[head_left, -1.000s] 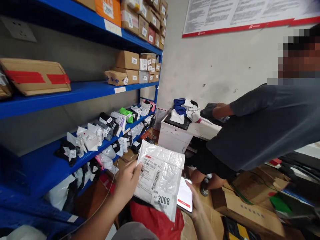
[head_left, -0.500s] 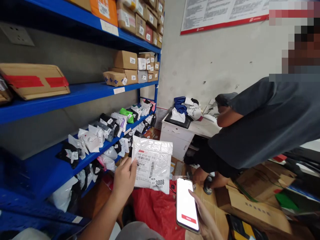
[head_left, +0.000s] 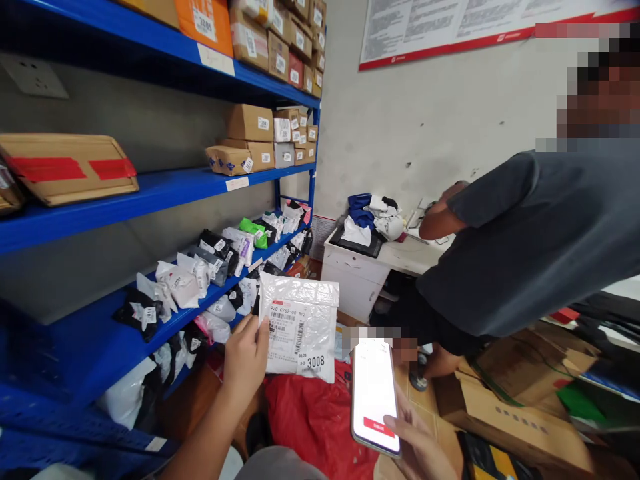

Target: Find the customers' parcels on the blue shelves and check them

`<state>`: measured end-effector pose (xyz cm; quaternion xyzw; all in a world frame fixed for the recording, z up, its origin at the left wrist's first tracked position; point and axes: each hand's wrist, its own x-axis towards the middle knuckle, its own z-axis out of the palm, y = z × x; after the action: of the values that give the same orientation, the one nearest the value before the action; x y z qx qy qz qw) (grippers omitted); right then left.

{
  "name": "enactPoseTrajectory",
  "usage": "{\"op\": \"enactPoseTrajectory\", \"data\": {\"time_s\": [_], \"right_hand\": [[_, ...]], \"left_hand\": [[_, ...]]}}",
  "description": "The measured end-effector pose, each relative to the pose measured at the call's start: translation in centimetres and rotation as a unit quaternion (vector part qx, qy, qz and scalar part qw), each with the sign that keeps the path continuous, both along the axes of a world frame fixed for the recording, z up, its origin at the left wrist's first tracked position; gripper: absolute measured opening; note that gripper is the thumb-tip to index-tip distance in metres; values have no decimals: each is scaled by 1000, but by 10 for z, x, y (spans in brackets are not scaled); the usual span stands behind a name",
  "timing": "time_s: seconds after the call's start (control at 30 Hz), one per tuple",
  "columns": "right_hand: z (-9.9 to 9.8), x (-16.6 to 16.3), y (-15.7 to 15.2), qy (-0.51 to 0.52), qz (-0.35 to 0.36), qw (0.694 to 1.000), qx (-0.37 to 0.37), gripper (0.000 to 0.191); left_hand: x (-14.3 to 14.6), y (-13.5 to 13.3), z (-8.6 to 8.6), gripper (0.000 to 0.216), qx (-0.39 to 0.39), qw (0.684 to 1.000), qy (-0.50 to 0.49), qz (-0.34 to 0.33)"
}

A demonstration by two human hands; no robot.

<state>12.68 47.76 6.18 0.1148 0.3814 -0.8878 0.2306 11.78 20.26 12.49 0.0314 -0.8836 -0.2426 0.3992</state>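
My left hand (head_left: 249, 353) is closed on the left edge of a white plastic mailer parcel (head_left: 320, 320), which it holds up with the label facing me. The label shows a barcode and the number 3008. To the right, my right hand (head_left: 413, 433) grips a smartphone (head_left: 373, 393) with a bright white screen. Its thumb rests at the red button near the bottom of the screen. Behind the mailer and phone lies a red sack (head_left: 305, 420), partly covered by them.
Blue shelving (head_left: 165, 193) on the left carries cardboard boxes (head_left: 250, 122) and, lower down, rows of bagged parcels (head_left: 183, 283). A white desk (head_left: 350, 270) stands ahead with clothing on it. At right a person (head_left: 525, 233) leans over the desk, near cardboard boxes (head_left: 510, 417) on the floor.
My right thumb has moved down the phone screen to the red button. The mailer has shifted slightly left. The person at right has moved their arm at the desk.
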Motion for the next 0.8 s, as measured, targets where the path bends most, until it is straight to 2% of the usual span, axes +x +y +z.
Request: {"op": "enactPoseTrajectory", "data": {"time_s": [0.07,0.17,0.33,0.43,0.57,0.8], "right_hand": [[10,3,-5,29,20,999,10,102],[20,6,-9,51,32,998,20,106],[22,9,-10,92,37,995,24,108],[25,10,-12,110,32,993,25,107],[31,7,-17,138,25,990,21,98],[25,4,-15,153,25,988,-10,96]], "left_hand": [[0,0,1,30,-2,1000,4,2],[0,-1,1,29,-2,1000,3,2],[-1,-8,-3,32,20,999,-23,16],[-5,-17,-13,32,85,993,-72,29],[-10,-28,-33,36,166,971,-164,55],[-5,-33,-55,35,114,972,-190,81]]}}
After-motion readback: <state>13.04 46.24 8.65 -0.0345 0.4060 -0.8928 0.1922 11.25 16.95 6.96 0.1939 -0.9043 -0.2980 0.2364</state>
